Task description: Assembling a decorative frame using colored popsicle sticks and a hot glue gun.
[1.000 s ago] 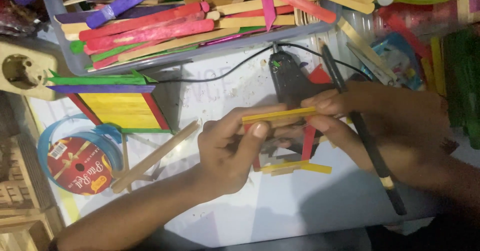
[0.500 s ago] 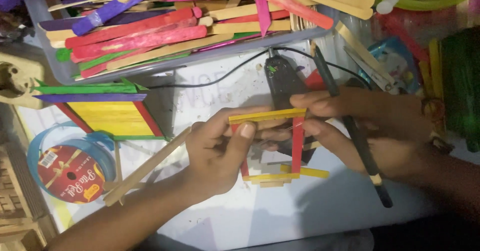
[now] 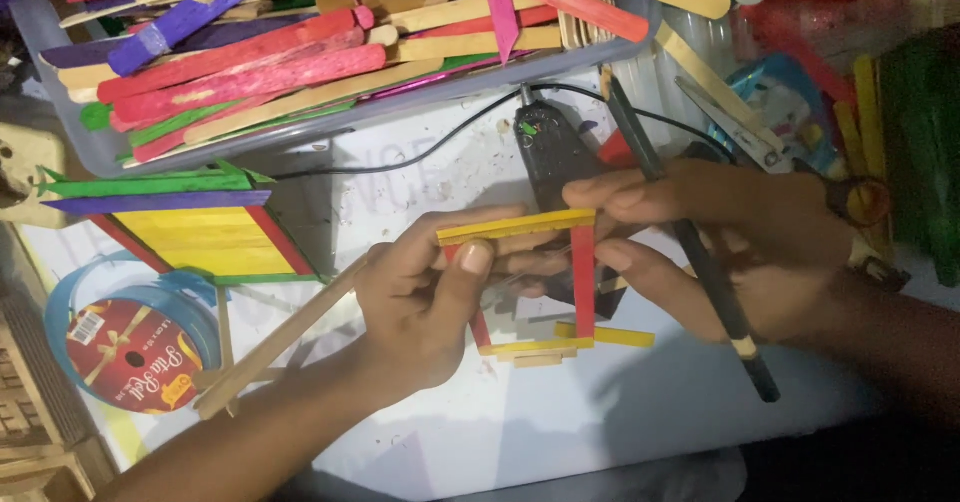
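Both my hands hold a small square frame (image 3: 583,280) made of craft sticks, yellow at top and bottom, red at the sides. My left hand (image 3: 432,297) pinches its left side, thumb on the top left corner. My right hand (image 3: 720,247) grips the top right corner and the right red stick. A black glue gun (image 3: 553,152) lies just behind the frame, its cord running left. Loose yellow sticks (image 3: 610,335) lie under the frame on the white sheet (image 3: 520,432).
A grey tray (image 3: 330,122) piled with coloured craft sticks sits at the back. A yellow stick panel with red edges (image 3: 200,240) lies at the left, a ribbon spool (image 3: 130,352) below it. A black pencil (image 3: 700,262) crosses under my right hand; scissors (image 3: 760,142) at right.
The frame has been lifted slightly and turned more squarely towards me. My hands have shifted a little to the left with it.
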